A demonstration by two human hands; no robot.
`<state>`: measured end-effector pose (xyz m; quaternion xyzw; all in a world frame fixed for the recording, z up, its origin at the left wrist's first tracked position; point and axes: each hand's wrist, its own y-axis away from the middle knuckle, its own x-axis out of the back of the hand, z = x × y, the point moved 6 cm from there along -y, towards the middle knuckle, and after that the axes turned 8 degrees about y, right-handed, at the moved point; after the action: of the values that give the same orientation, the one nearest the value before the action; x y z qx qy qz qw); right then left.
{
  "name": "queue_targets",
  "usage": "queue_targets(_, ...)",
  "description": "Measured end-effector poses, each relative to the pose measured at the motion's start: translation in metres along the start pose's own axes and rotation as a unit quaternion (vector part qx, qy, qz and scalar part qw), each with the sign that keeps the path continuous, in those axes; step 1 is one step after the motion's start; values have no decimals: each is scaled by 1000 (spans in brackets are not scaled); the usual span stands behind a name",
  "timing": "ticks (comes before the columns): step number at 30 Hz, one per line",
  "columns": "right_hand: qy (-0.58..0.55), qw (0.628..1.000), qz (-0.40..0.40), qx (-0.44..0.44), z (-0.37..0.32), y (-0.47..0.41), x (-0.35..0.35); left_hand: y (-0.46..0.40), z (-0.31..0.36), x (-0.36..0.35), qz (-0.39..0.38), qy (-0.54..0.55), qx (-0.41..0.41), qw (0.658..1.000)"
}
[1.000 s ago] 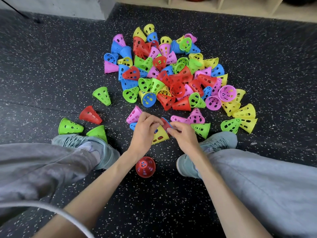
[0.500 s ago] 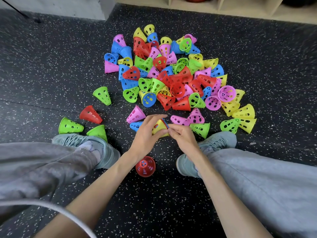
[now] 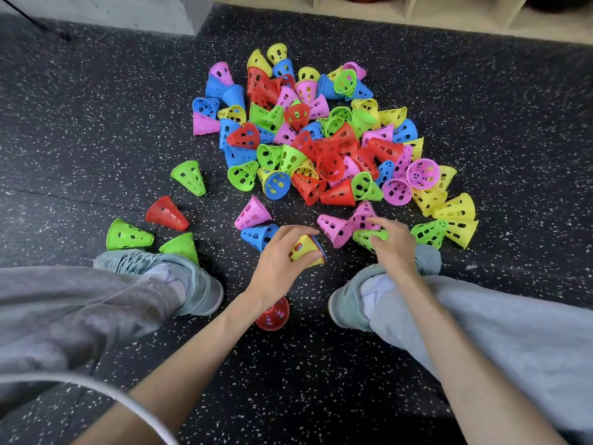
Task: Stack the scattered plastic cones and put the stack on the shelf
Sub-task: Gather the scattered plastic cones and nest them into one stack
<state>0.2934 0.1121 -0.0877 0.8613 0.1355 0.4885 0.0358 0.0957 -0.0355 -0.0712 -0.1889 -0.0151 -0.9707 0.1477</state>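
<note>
Cones [image 3: 316, 146] heaped beyond both hands, shoes [image 3: 348, 305] flanking

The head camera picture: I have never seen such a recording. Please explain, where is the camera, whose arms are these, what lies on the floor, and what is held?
The camera sits on a person's head and looks forward and down, so you see that person's own arms, legs and shoes. No machine is here, only two bare hands. On the dark speckled floor lies a pile of plastic cones with holes, in red, blue, green, yellow and pink; a few lie apart to the left. The left hand holds a small stack of cones, yellow outside, with red and blue rims showing. The right hand reaches onto a green cone on the floor. A red cone lies between the shoes. At the top edge is a wooden shelf.
</note>
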Motion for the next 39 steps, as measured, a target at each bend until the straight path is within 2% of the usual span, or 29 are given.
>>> queue_targets(2,-8,998,-32,-50,9,-1,-6,2,-1,-5,-13,-12,-2,1000)
queue_targets(6,-64,994,-53,-73,9,3,-6,4,-4,-10,-27,-22,2,999)
queue_targets(10,-138,988,17,-61,8,6,2,4,-5,-10,-21,-30,-2,999)
queue_targets(13,-193,980,35,-24,-3,14,10,5,-4,-8,-10,-30,10,999)
queue_targets(17,-256,966,-32,9,-26,25,4,5,-3,-8,9,-37,6,999)
queue_targets(22,-245,952,-164,80,-65,45,-21,9,0,-7,46,-31,-5,998)
queue_targets(24,-244,944,-194,107,-77,51,-29,11,-1,-5,60,-7,15,998)
queue_targets(27,-239,942,-207,114,-81,53,-34,12,-4,-3,74,7,38,997)
queue_targets(33,-241,936,-234,101,-81,53,-33,13,0,-4,71,-9,11,997)
queue_targets(39,-238,940,-226,97,-84,56,-33,13,0,-3,82,-23,4,996)
